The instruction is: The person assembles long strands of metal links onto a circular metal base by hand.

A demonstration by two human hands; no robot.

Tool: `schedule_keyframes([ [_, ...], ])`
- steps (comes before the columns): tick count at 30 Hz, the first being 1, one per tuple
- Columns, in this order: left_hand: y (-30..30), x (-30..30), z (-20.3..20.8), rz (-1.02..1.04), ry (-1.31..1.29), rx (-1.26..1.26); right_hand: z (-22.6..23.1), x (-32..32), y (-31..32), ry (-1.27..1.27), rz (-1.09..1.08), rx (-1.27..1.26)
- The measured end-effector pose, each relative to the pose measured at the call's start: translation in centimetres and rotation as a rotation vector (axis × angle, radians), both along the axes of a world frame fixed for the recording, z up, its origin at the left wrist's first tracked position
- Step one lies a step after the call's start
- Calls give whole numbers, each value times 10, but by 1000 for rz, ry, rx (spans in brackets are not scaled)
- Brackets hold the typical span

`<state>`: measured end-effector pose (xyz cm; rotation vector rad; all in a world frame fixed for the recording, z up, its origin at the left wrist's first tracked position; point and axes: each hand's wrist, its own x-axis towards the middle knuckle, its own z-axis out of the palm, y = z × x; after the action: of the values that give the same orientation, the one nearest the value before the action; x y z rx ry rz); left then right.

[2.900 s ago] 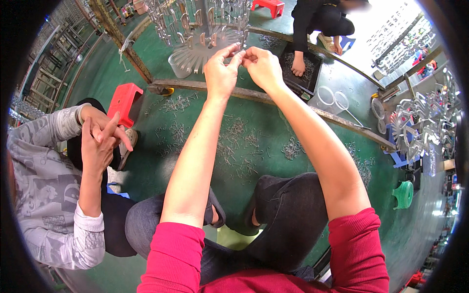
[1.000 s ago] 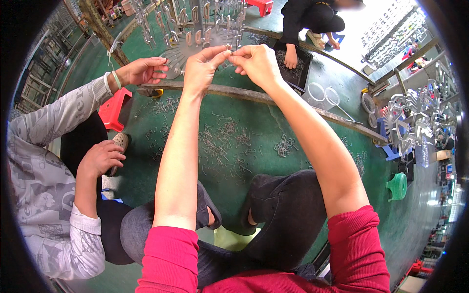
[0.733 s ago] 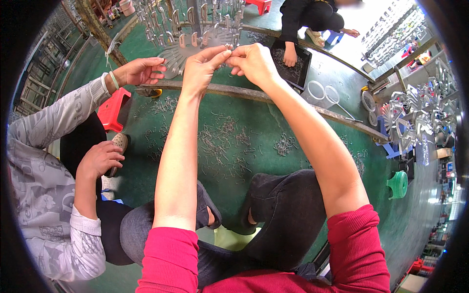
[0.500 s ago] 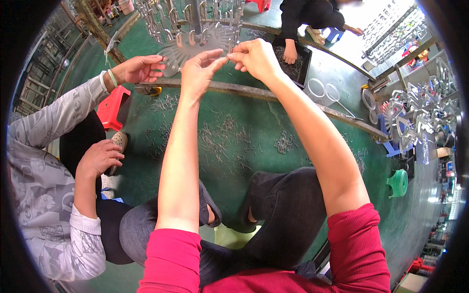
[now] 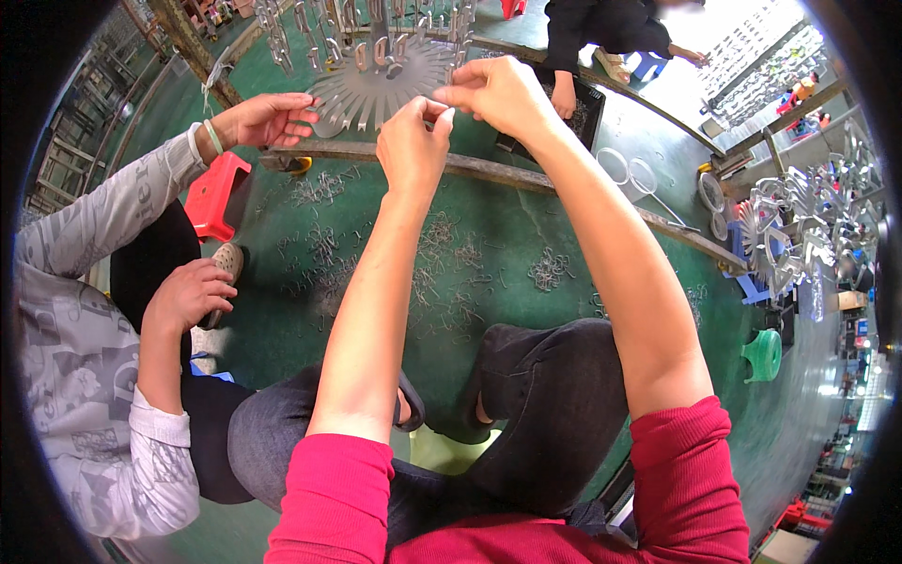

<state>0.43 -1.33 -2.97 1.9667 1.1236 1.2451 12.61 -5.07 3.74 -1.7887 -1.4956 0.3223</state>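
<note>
My left hand [image 5: 412,148] is raised at the near edge of a grey, round, slotted metal disc [image 5: 368,94], thumb and forefinger pressed together. Just to its right, my right hand [image 5: 507,97] is also closed in a pinch, its fingertips almost meeting those of the left. Whatever lies between the fingers of either hand is too small to make out. Above the disc, shiny looped metal pieces [image 5: 380,50] hang around a central post. A co-worker's hand [image 5: 272,122] reaches in from the left, fingers spread beside the disc.
A wooden bar [image 5: 489,172] crosses beyond my knees. Bent metal hooks [image 5: 442,246] litter the green floor. A red stool [image 5: 214,199] stands left, a green stool [image 5: 764,355] right. Another person's hand [image 5: 564,96] is over a black tray [image 5: 584,122]. Metal parts [image 5: 799,221] crowd the right.
My left hand has moved right and slightly down, its fingers now drawn in more. The right hand has shifted a little to the right. More of the slotted disc shows between the hands and the co-worker's hand.
</note>
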Motion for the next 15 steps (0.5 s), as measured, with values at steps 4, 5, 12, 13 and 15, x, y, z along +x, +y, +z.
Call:
schedule_keyframes([
  [4,-8,6,-1,87,48,98,4,-3,7,-15,-78,-8],
  [5,-8,6,-4,105,51,127,3,-2,9,-44,-80,0],
  [12,-19,6,-38,75,-146,-332,9,3,24,-240,-111,-37],
  [13,-15,1,-40,-59,-227,-546,10,3,26,-274,-111,-45],
  [15,-6,0,-41,-234,-547,-813,9,12,35,-212,-67,-104],
])
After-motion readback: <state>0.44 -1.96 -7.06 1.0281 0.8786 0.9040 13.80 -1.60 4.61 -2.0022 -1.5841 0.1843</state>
